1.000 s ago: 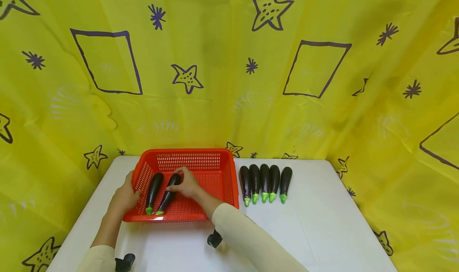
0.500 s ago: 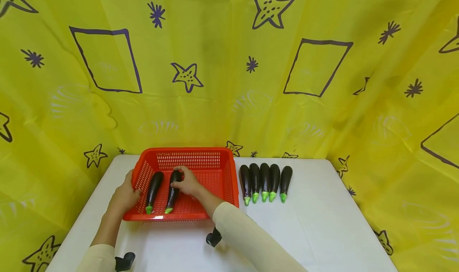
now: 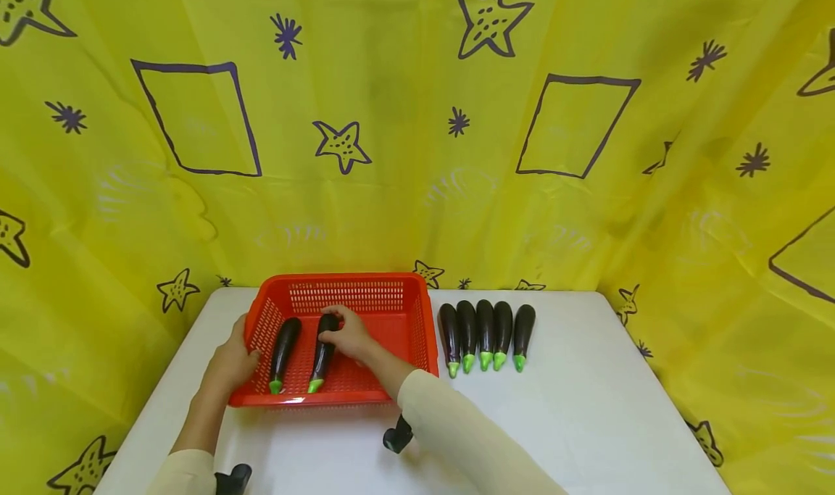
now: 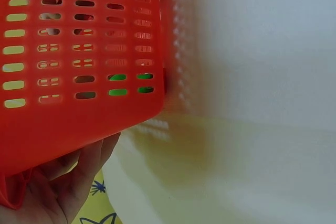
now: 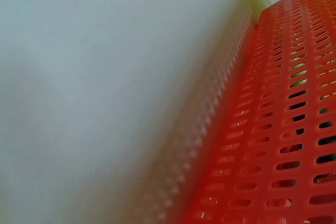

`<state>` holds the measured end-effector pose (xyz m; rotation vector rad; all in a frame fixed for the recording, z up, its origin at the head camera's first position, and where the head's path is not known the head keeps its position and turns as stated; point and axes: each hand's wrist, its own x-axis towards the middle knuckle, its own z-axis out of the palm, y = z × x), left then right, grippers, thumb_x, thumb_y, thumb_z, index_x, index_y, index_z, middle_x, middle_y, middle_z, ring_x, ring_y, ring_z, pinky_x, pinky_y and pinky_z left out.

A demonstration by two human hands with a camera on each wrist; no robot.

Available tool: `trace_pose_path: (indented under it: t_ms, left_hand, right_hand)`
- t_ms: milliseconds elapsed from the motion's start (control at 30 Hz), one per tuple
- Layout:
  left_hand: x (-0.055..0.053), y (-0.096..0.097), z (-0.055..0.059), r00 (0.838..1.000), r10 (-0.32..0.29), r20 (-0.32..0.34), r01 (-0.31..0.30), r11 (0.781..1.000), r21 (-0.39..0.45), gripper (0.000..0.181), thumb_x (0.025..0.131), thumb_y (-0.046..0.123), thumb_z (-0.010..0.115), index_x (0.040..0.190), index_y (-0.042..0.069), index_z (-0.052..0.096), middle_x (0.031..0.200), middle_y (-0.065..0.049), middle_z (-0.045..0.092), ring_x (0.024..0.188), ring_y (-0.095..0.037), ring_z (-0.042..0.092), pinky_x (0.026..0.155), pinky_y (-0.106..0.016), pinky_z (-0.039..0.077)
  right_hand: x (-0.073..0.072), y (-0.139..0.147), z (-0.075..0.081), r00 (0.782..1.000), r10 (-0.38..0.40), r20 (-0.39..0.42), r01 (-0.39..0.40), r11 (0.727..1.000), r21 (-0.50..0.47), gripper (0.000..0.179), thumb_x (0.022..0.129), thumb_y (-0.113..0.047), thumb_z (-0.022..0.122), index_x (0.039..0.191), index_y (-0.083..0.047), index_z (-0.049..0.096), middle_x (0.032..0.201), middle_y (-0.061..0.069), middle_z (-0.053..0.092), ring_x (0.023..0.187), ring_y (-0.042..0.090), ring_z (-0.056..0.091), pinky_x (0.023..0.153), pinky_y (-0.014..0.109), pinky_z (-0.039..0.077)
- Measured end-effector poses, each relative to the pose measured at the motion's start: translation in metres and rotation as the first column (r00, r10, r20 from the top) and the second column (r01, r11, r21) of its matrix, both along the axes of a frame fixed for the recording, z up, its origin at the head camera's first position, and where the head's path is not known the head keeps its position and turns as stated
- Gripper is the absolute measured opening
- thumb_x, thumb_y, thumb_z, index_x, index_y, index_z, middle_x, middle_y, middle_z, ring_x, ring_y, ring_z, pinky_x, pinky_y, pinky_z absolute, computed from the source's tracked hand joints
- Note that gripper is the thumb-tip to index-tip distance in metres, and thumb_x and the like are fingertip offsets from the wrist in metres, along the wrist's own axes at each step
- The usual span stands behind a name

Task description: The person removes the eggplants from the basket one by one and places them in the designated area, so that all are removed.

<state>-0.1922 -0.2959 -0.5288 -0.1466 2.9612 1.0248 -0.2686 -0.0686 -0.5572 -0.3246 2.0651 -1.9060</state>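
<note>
A red plastic basket (image 3: 411, 321) with slotted walls stands on the table's left half. My left hand (image 3: 231, 361) grips its left rim, thumb over the edge; in the left wrist view the fingers (image 4: 86, 174) lie against the outer side. Inside the basket, my right hand (image 3: 349, 333) pinches the upper end of an eggplant (image 3: 322, 364) with a green stem end toward me. Another eggplant (image 3: 284, 354) lies to its left, slightly slanted. The right wrist view shows only the basket's wall (image 5: 283, 129) and table, with the right hand hidden.
Several eggplants (image 3: 485, 334) lie side by side right of the basket, green ends toward me, the rightmost (image 3: 524, 335) slightly apart. The white table (image 3: 587, 422) ends at a yellow patterned curtain (image 3: 391, 212) behind and at both sides.
My right hand has shifted the pinched eggplant a little to the right and turned it more upright, widening the gap from the left eggplant. The left hand keeps its grip on the basket.
</note>
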Motion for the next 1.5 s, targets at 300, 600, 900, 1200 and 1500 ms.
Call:
trace_pose_path:
  t_ms: [300, 600, 900, 1200, 1500]
  left_hand:
    - [0.001, 0.002, 0.001, 1.0, -0.004, 0.007, 0.004, 1.0, 0.005, 0.075, 0.096, 0.002, 0.055, 0.157, -0.008, 0.013, 0.119, -0.048, 0.055, 0.086, -0.049, 0.064, 0.073, -0.061, 0.053]
    - [0.001, 0.004, 0.001, 1.0, 0.004, 0.003, -0.004, 1.0, 0.007, 0.074, 0.096, 0.002, 0.055, 0.157, -0.008, 0.014, 0.119, -0.047, 0.055, 0.087, -0.049, 0.065, 0.073, -0.061, 0.053]
    - [0.001, 0.003, 0.0, 1.0, 0.004, 0.013, -0.004, 1.0, 0.019, 0.075, 0.096, 0.002, 0.056, 0.157, -0.008, 0.013, 0.119, -0.047, 0.055, 0.086, -0.048, 0.064, 0.073, -0.06, 0.053]
    - [0.0, 0.0, 0.002, 1.0, -0.002, 0.005, 0.002, 1.0, -0.001, 0.075, 0.096, 0.003, 0.055, 0.157, -0.008, 0.013, 0.117, -0.047, 0.056, 0.084, -0.047, 0.064, 0.071, -0.06, 0.053]
    - [0.0, 0.003, 0.002, 1.0, 0.012, 0.024, -0.012, 1.0, 0.007, 0.076, 0.096, 0.003, 0.055, 0.158, -0.008, 0.012, 0.117, -0.046, 0.056, 0.081, -0.044, 0.064, 0.068, -0.056, 0.053]
  right_hand:
    - [0.002, 0.008, 0.006, 0.997, -0.072, -0.003, 0.072, 0.997, 0.028, 0.064, 0.089, 0.009, 0.073, 0.147, -0.001, 0.05, 0.128, 0.019, 0.053, 0.102, 0.034, 0.065, 0.081, 0.042, 0.061]
    - [0.002, 0.028, 0.01, 0.991, -0.123, 0.053, 0.121, 0.992, 0.036, 0.054, 0.089, 0.005, 0.075, 0.138, -0.001, 0.054, 0.123, 0.017, 0.056, 0.101, 0.033, 0.065, 0.079, 0.041, 0.059]
    - [0.014, 0.05, 0.02, 0.985, -0.158, 0.068, 0.157, 0.987, 0.03, 0.056, 0.091, 0.006, 0.072, 0.143, 0.001, 0.051, 0.134, 0.023, 0.051, 0.106, 0.04, 0.064, 0.08, 0.045, 0.061]
    - [0.019, 0.069, 0.028, 0.982, -0.189, 0.024, 0.189, 0.982, 0.026, 0.059, 0.091, 0.0, 0.072, 0.146, 0.0, 0.051, 0.138, 0.026, 0.05, 0.099, 0.036, 0.068, 0.082, 0.044, 0.061]
    - [0.018, 0.094, 0.032, 0.983, -0.179, 0.045, 0.18, 0.984, -0.011, 0.062, 0.093, -0.002, 0.07, 0.151, 0.003, 0.048, 0.14, 0.028, 0.05, 0.095, 0.029, 0.066, 0.077, 0.034, 0.058]
